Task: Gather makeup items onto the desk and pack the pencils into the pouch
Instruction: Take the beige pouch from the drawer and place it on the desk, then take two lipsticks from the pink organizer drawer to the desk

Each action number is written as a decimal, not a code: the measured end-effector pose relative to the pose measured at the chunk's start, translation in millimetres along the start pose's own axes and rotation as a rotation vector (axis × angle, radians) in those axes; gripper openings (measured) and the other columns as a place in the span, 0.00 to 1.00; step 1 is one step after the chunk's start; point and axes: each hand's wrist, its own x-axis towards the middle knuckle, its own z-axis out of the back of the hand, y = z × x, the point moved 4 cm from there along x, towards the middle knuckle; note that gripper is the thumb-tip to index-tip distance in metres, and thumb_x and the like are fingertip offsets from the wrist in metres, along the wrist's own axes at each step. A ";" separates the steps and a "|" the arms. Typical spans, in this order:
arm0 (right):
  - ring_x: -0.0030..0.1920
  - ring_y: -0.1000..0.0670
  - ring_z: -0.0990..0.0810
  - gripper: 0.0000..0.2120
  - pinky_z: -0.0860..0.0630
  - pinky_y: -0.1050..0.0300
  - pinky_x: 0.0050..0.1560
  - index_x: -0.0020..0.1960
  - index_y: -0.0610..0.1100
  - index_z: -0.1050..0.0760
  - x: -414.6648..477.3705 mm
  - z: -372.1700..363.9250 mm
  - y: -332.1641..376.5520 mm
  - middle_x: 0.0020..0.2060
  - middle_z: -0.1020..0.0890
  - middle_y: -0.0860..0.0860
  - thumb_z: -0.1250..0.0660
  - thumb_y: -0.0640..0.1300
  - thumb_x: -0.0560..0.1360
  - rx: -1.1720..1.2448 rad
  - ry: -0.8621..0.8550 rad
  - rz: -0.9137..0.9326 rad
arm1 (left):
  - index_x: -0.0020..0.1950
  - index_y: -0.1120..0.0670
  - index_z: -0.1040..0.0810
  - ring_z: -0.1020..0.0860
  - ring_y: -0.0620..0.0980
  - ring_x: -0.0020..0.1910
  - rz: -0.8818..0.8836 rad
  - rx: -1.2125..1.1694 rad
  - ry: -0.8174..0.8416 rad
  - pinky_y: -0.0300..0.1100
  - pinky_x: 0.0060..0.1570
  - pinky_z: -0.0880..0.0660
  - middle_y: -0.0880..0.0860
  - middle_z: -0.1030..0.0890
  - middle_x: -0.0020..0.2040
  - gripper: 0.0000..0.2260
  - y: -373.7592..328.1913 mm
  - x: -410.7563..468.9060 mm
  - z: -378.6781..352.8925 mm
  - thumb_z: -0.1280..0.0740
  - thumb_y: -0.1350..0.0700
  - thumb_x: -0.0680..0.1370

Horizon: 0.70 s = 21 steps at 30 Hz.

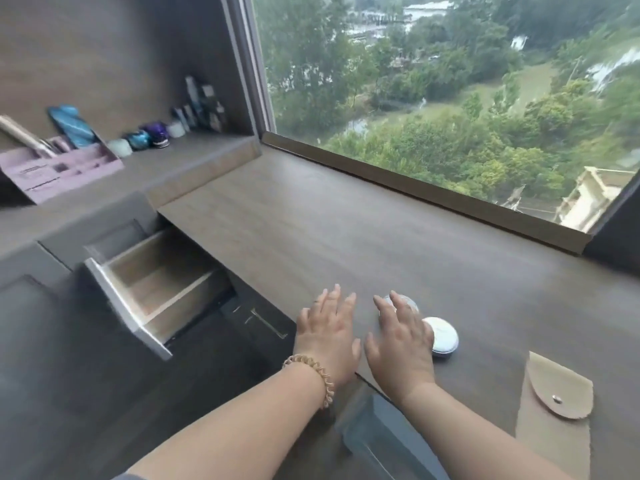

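- You are in the gathering step: two round tins already sit on the tabletop, near its front edge, and nothing has gone into the pouch yet.
- Your left hand hovers flat over the near edge with its fingers straight and spread, holding nothing.
- Your right hand is just beside it, also spread and empty. Its fingertips lie over the far tin, though I cannot tell whether they touch it. The near tin sits just right of that hand.
- The pouch lies flat at the near right, its flap snapped down, well apart from both hands.
- The drawer at the left stands pulled out and looks bare inside.
- The remaining items seem to be on the shelf at the far left: small jars and bottles, and a purple organiser holding long things too blurred to name.
- Your next move probably calls for a long reach left to that shelf, then unsnapping the pouch flap before any pencils go in.
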 end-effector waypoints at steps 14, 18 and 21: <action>0.74 0.50 0.42 0.30 0.46 0.51 0.72 0.74 0.54 0.42 -3.3 -146.1 416.2 0.75 0.41 0.52 0.36 0.50 0.74 0.067 0.036 0.444 | 0.76 0.46 0.48 0.49 0.51 0.77 0.325 0.085 -0.330 0.51 0.72 0.48 0.50 0.47 0.78 0.28 415.8 -95.0 156.3 0.41 0.53 0.78; 0.74 0.49 0.43 0.30 0.48 0.50 0.73 0.74 0.53 0.42 5.8 -167.2 497.8 0.75 0.41 0.52 0.36 0.51 0.75 0.060 0.048 0.535 | 0.76 0.46 0.47 0.48 0.50 0.77 0.403 0.052 -0.400 0.51 0.73 0.48 0.50 0.46 0.78 0.28 489.9 -103.5 189.3 0.40 0.52 0.78; 0.75 0.48 0.45 0.29 0.50 0.48 0.74 0.74 0.54 0.44 21.4 -182.4 539.7 0.75 0.42 0.52 0.38 0.51 0.76 0.052 0.066 0.575 | 0.76 0.46 0.46 0.48 0.51 0.77 0.454 0.011 -0.440 0.52 0.73 0.48 0.50 0.46 0.78 0.28 529.3 -101.0 203.9 0.39 0.52 0.78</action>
